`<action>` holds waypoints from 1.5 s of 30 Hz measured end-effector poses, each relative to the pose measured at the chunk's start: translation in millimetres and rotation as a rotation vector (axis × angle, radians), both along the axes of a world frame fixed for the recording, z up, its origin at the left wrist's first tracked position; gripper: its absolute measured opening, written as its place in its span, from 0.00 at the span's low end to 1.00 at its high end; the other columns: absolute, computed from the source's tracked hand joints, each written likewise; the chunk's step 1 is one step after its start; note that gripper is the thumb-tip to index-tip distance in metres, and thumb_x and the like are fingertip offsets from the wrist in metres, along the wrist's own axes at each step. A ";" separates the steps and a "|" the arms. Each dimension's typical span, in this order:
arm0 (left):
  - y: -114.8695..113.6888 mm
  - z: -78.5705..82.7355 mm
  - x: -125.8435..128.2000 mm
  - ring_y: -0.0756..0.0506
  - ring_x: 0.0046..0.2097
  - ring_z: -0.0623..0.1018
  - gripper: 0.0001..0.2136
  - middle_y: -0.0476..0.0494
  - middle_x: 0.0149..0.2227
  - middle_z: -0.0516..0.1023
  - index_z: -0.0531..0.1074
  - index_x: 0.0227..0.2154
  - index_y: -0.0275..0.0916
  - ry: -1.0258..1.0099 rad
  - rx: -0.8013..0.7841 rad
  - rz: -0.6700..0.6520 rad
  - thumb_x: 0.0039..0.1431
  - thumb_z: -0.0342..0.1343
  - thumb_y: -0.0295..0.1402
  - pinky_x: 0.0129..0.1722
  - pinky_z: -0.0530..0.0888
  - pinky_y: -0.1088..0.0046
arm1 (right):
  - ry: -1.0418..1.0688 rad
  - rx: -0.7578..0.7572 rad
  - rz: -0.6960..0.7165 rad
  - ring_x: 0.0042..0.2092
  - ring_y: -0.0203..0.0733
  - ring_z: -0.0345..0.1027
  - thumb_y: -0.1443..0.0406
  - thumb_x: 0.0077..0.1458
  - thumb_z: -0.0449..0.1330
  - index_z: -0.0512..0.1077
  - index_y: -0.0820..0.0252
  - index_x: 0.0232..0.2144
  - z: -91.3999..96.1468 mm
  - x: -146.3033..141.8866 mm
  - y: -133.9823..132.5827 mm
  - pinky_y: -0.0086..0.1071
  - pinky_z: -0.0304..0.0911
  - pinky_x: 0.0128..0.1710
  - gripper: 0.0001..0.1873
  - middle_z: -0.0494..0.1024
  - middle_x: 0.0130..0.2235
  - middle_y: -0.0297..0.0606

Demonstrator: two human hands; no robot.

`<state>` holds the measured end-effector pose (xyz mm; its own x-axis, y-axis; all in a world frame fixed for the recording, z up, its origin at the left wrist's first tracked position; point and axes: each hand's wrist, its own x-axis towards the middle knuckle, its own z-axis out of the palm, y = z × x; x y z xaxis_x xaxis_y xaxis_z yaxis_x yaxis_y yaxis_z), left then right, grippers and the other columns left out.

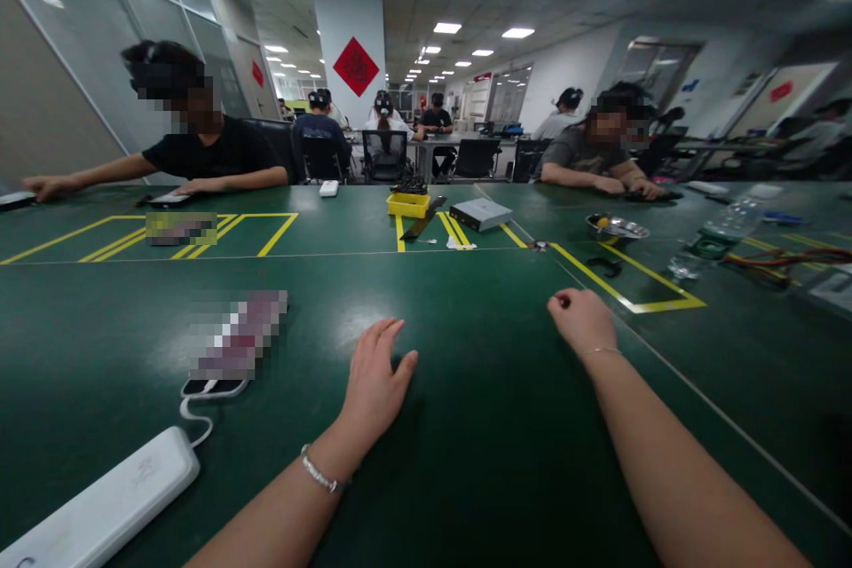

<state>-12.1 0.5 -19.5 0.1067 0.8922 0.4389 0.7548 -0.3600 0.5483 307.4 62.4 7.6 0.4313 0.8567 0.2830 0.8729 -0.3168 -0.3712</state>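
My left hand [374,377] lies flat on the green table [479,346], fingers stretched out and together, holding nothing. A bracelet circles its wrist. My right hand [580,319] rests on the table further right, fingers curled into a loose fist with nothing visible in it. To the left of my left hand lies a phone [230,346] joined by a white cable to a white power bank [99,506] at the near left edge.
Across the table stand a yellow tray [408,203], a grey box [480,213], a metal dish [616,226] and a plastic bottle [722,226] lying on its side. Yellow tape lines mark the surface. Two people sit at the far side; others work behind.
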 end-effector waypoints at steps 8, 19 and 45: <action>2.7 -5.8 -0.6 0.41 0.57 0.56 0.16 0.41 0.52 0.63 0.65 0.45 0.39 0.138 -0.120 -0.028 0.54 0.46 0.37 0.54 0.55 0.57 | -0.072 -0.186 -0.310 0.42 0.55 0.61 0.57 0.48 0.47 0.73 0.63 0.35 -20.1 59.3 -18.9 0.43 0.58 0.35 0.21 0.70 0.38 0.52; 3.9 -4.4 1.8 0.42 0.56 0.59 0.17 0.41 0.52 0.64 0.63 0.47 0.38 0.131 -0.172 -0.084 0.54 0.46 0.36 0.55 0.55 0.60 | -0.231 0.207 0.194 0.53 0.46 0.51 0.63 0.51 0.45 0.64 0.69 0.47 -16.4 -26.1 -5.8 0.41 0.47 0.52 0.23 0.63 0.50 0.48; 1.1 -4.0 1.9 0.43 0.57 0.57 0.16 0.46 0.54 0.62 0.65 0.45 0.42 0.241 -0.258 -0.161 0.51 0.48 0.33 0.56 0.52 0.59 | -0.133 -0.254 -0.193 0.42 0.49 0.63 0.70 0.48 0.47 0.68 0.64 0.41 -17.8 53.1 -17.4 0.37 0.58 0.38 0.18 0.69 0.40 0.50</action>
